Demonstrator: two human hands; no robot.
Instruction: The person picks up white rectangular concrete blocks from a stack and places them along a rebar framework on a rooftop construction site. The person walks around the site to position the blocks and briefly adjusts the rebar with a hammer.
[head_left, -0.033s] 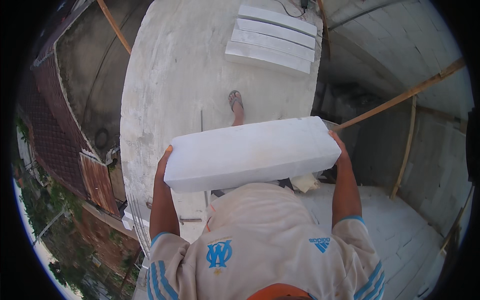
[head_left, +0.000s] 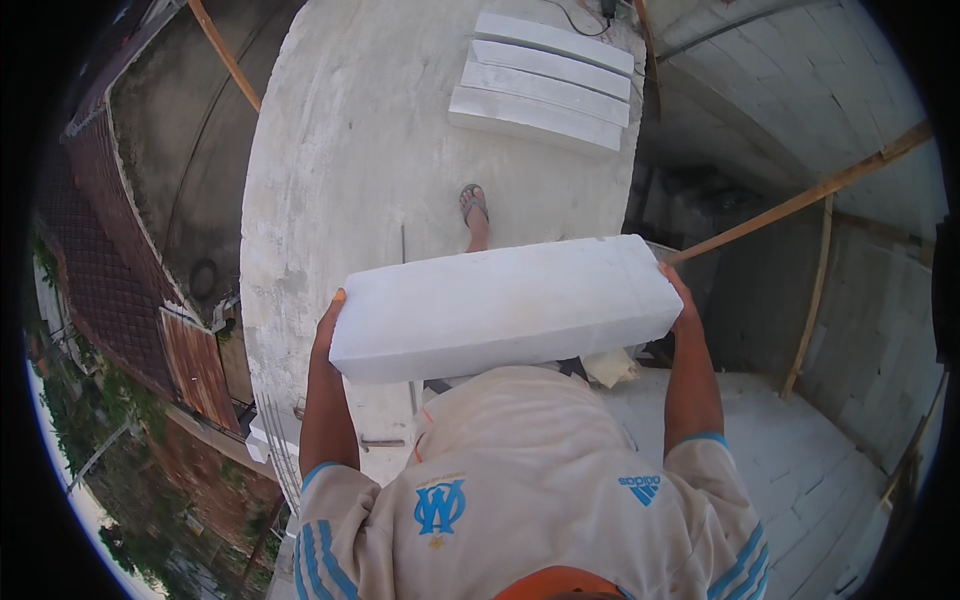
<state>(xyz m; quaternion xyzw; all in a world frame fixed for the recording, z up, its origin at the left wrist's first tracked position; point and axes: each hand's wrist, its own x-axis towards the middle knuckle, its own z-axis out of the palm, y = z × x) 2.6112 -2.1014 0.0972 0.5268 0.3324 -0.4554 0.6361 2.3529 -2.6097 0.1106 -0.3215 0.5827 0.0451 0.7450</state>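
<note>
A long white lightweight concrete block (head_left: 505, 305) is held level in front of my body, its right end a little farther out than its left. At its left end my left hand (head_left: 328, 318) is closed on it, the thumb on the upper edge. Around the other end grips my right hand (head_left: 682, 298), thumb likewise near the top edge. The fingers of both hands are mostly hidden behind the block's ends. One foot in a sandal (head_left: 474, 204) shows beyond the block on the concrete slab (head_left: 350, 150).
Several similar white blocks (head_left: 540, 85) lie side by side at the far right of the slab. A wooden pole (head_left: 800, 192) slants across a dark recess on the right. The slab's left edge drops toward a lower roof (head_left: 105, 240). Rebar rods (head_left: 278, 440) stand at the near left.
</note>
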